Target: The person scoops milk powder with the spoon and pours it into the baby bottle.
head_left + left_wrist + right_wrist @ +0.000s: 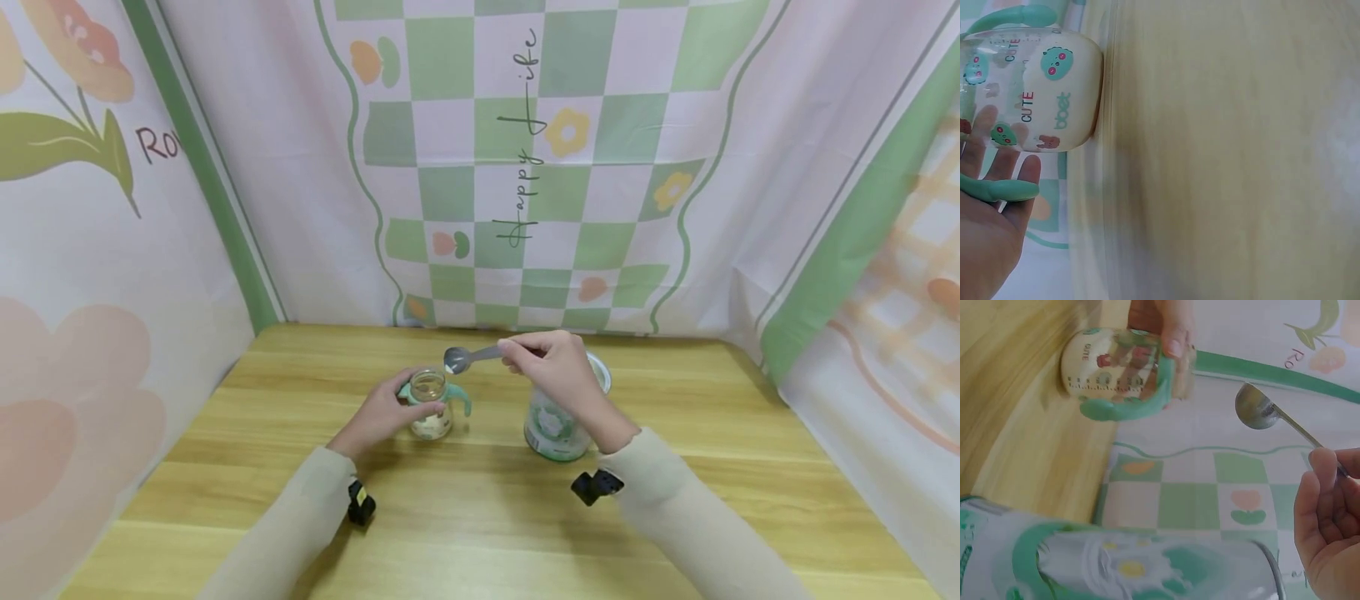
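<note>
Spoon [467, 358] hung in the air just above the mouth of a small bottle [430, 404] on the wooden table [480, 517], with a tall open can [558, 429] standing near the bottle's right and flowered cloth walls [525, 167] behind. It was a metal spoon, its bowl heaped with white powder. The right hand [551, 367] pinched its handle between thumb and fingertips, over the can. The left hand [382, 412] curled round the clear, green-handled bottle, which held some pale powder at the bottom
</note>
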### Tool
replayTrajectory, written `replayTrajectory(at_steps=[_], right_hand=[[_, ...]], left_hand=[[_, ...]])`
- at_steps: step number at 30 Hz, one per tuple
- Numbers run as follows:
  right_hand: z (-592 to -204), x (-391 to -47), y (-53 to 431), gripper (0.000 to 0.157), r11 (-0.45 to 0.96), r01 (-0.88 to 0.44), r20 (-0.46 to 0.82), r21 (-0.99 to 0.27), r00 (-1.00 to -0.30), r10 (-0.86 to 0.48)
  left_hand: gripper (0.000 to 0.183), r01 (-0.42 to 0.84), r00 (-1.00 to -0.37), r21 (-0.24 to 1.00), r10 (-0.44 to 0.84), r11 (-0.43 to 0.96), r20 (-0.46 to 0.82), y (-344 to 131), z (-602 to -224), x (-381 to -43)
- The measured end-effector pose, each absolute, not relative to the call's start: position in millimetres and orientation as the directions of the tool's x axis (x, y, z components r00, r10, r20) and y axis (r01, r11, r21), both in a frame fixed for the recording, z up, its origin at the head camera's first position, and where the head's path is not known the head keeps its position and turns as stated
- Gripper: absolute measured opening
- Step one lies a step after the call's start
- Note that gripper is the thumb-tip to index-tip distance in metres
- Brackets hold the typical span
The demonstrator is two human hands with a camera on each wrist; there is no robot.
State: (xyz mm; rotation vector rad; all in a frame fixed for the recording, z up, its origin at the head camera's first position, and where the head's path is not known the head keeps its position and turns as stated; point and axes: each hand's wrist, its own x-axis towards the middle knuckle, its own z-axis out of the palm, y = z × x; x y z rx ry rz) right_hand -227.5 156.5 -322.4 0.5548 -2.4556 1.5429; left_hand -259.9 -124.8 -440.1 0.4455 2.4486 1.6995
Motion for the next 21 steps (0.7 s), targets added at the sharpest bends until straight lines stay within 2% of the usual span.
replayTrajectory(at_steps=[4,10,21], right_hand=[[-317,-227,168,0.03,0.402,-0.381,0.331,-0.833,-0.924,-0.19],[-311,-227,188,0.032,0.421,-0.404,0.369,-0.812,-0.914,-0.166],[-306,-225,219,0.03,0.458,-0.424,0.415,-0.781,-0.901,-0.126]], left_hand=[[0.074,0.16,-0.951,0.927,0.303,0.339,0.054,-125,-440,-261],[0.074,0.176,-0.955,0.901,0.292,0.396,0.058,-126,-439,-262],[0.078,0.211,-0.947,0.88,0.311,0.425,0.077,-126,-430,-261]])
